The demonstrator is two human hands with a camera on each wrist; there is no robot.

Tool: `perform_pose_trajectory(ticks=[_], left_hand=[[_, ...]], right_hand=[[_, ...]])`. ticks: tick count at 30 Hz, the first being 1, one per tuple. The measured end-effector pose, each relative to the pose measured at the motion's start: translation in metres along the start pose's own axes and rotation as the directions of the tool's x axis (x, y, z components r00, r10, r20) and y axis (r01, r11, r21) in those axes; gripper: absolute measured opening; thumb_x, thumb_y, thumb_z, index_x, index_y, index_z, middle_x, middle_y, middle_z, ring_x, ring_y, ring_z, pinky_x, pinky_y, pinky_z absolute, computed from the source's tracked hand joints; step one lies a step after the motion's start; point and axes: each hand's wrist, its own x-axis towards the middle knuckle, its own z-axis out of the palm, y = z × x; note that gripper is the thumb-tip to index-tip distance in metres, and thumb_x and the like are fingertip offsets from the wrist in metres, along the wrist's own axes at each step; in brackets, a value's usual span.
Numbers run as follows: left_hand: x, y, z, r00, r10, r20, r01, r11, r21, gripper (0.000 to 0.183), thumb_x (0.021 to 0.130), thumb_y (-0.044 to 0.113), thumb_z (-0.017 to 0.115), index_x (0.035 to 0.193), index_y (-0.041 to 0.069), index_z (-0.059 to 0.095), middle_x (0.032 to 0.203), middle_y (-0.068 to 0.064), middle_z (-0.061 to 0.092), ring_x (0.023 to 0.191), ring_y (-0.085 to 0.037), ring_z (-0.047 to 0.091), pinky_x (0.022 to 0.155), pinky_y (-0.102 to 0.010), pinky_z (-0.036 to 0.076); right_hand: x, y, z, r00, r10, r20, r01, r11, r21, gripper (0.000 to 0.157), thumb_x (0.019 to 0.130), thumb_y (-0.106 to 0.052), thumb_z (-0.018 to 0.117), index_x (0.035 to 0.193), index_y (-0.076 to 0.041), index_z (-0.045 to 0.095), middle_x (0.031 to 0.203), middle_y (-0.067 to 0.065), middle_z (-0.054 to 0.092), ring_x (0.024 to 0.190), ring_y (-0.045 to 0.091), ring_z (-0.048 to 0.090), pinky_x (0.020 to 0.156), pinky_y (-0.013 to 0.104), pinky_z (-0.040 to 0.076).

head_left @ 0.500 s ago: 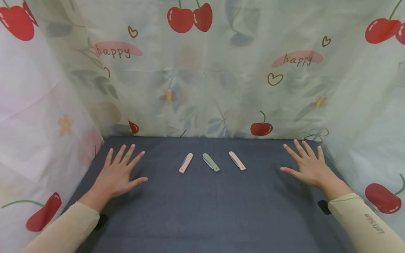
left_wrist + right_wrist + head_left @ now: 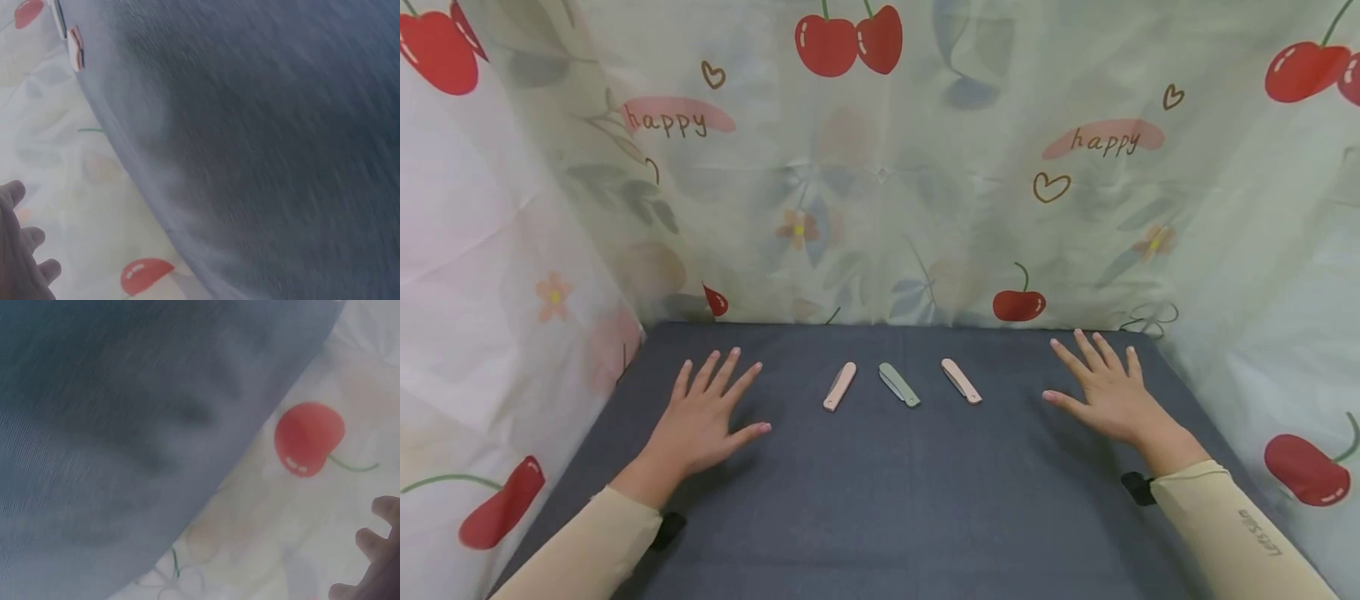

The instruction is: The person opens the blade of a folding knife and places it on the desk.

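Three small folding knives, each looking folded, lie in a spaced row on the dark cloth. A pink one [image 2: 839,387] is on the left, a grey-green one [image 2: 898,385] in the middle, and another pink one [image 2: 961,382] on the right. My left hand [image 2: 703,429] is held over the cloth left of the row, fingers spread, holding nothing. On the other side, my right hand [image 2: 1108,400] hovers with spread fingers, also holding nothing. At the top left of the left wrist view, a pink knife [image 2: 75,49] shows near part of another.
The dark grey cloth [image 2: 880,500] covers the tabletop. A patterned curtain [image 2: 880,208] with cherries and lettering rises behind its far edge, and similar panels stand at the left [image 2: 490,292] and right [image 2: 1292,317]. A small black piece sits at each wrist.
Both hands have moved inward, the left toward the right and slightly nearer, the right toward the left. Fingers remain spread, and the three knives stay in place.
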Motion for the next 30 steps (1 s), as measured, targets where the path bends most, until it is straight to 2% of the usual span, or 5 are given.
perform_pose_trajectory(ticks=[11,17,22,30], left_hand=[[0.017,0.026,0.008,1.0,-0.022,0.02,0.024,0.994,-0.109,0.084,0.079,0.075,0.04,0.147,0.03,0.019,0.153,-0.009,0.012,0.137,-0.034,0.014,0.106,-0.057,0.004],[0.027,0.039,0.013,0.999,-0.034,0.034,0.039,0.987,-0.157,0.083,0.08,0.076,0.036,0.146,0.029,0.021,0.153,-0.008,0.015,0.137,-0.033,0.016,0.106,-0.056,0.008],[0.037,0.048,0.016,0.999,-0.039,0.031,0.045,0.975,-0.218,0.08,0.083,0.073,0.035,0.146,0.026,0.023,0.152,-0.009,0.019,0.136,-0.034,0.019,0.106,-0.055,0.01],[0.05,0.067,0.021,0.997,-0.057,0.047,0.068,0.951,-0.3,0.073,0.087,0.062,0.044,0.145,0.022,0.027,0.15,-0.009,0.022,0.134,-0.032,0.025,0.106,-0.053,0.017]], right_hand=[[0.017,-0.023,0.016,0.999,-0.028,-0.043,0.031,0.997,0.073,0.079,0.085,-0.066,0.043,0.148,-0.026,0.015,0.153,0.014,0.006,0.138,0.037,0.001,0.098,0.067,-0.004],[0.029,-0.036,0.022,0.999,-0.006,-0.035,0.011,0.99,0.14,0.078,0.086,-0.066,0.041,0.148,-0.027,0.015,0.153,0.016,0.009,0.138,0.037,0.001,0.099,0.067,-0.004],[0.039,-0.047,0.028,0.999,0.029,-0.03,-0.023,0.984,0.179,0.074,0.086,-0.064,0.043,0.147,-0.028,0.019,0.152,0.015,0.013,0.138,0.037,0.004,0.1,0.066,-0.001],[0.054,-0.064,0.036,0.999,0.029,-0.013,-0.025,0.966,0.258,0.071,0.089,-0.057,0.046,0.147,-0.026,0.019,0.15,0.017,0.017,0.137,0.039,0.008,0.101,0.065,0.003]])
